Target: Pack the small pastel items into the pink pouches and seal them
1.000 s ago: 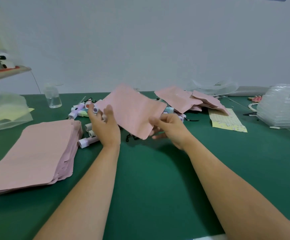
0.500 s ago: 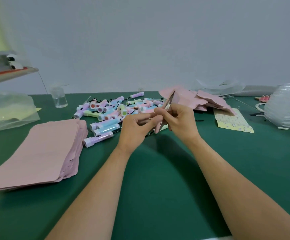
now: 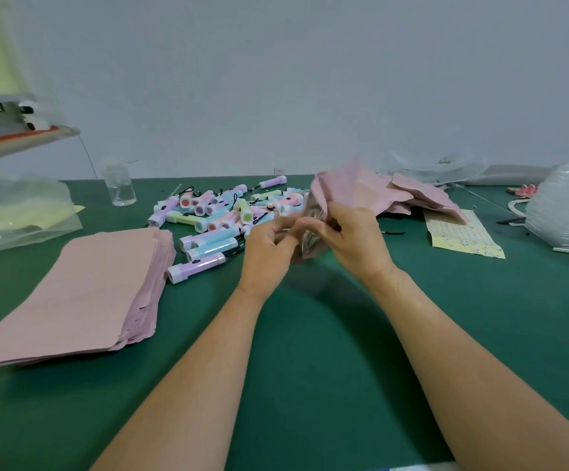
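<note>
Frame centre, left hand (image 3: 269, 248) and right hand (image 3: 354, 237) both pinching a pouch (image 3: 330, 195) edge-on between curled fingers, pastel items (image 3: 215, 215) behind.

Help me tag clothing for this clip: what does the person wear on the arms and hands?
Nothing worn shows. The left forearm and right forearm are bare up to the frame edge, with no sleeve in view. The left hand and right hand have no gloves; no watch or bracelet at either wrist. No ring shows, though the fingers are slightly blurred.
</note>
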Action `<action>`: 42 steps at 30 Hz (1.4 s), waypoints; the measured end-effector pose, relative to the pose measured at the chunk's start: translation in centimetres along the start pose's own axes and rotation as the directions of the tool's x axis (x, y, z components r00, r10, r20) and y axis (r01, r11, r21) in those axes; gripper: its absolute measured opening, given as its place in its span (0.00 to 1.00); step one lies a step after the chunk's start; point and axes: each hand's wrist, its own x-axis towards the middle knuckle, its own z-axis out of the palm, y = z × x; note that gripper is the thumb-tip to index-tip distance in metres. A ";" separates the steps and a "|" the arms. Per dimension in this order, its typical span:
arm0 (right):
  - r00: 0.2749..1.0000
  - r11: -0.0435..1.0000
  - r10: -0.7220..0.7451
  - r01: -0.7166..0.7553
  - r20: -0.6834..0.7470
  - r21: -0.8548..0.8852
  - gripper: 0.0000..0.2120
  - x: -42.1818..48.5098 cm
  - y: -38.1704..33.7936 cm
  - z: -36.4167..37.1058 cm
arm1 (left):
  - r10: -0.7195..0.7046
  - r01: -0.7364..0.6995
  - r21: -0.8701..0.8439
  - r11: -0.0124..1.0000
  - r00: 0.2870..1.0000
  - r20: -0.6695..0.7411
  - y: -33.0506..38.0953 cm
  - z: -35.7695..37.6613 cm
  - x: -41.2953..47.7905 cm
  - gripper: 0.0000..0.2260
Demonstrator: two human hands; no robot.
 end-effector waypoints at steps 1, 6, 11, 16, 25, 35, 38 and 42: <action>1.000 1.000 -0.008 0.008 0.009 -0.004 0.25 0.1 -0.4 -0.1 | 0.022 -0.019 0.035 0.999 0.997 -0.069 0.1 0.1 0.0 0.08; 0.997 0.994 -0.066 0.068 0.031 -0.083 0.18 -0.2 -1.6 0.4 | 0.174 -0.157 0.096 0.983 0.961 -0.217 0.6 0.0 -0.1 0.15; 0.994 0.969 -0.077 0.093 0.081 -0.227 0.16 -0.4 -1.4 0.0 | 0.189 -0.176 0.348 0.921 0.982 -0.002 -0.2 -0.1 0.0 0.10; 0.996 0.934 -0.086 0.089 0.024 -0.347 0.18 -0.3 -1.9 -0.2 | 0.247 -0.158 0.381 0.911 0.949 -0.198 0.0 0.5 -0.1 0.08; 0.947 0.915 0.306 -0.320 -0.095 -0.246 0.13 -0.2 -2.5 1.4 | 0.471 -0.305 0.553 0.775 0.863 -0.184 0.0 0.9 -0.2 0.07; 0.991 0.888 0.120 -0.083 0.054 -0.452 0.17 -0.5 -2.1 2.3 | 0.102 0.064 0.448 0.892 0.936 -0.337 -0.7 1.0 0.5 0.11; 0.978 0.869 0.209 -0.180 0.013 -0.461 0.16 -0.6 -1.6 2.3 | 0.112 0.102 0.468 0.878 0.906 -0.407 -1.1 0.4 0.6 0.08; 0.919 0.841 0.391 -0.379 -0.050 -0.387 0.10 -0.7 -1.1 2.2 | 0.029 0.171 0.374 0.911 0.881 -0.473 -1.4 0.1 0.9 0.13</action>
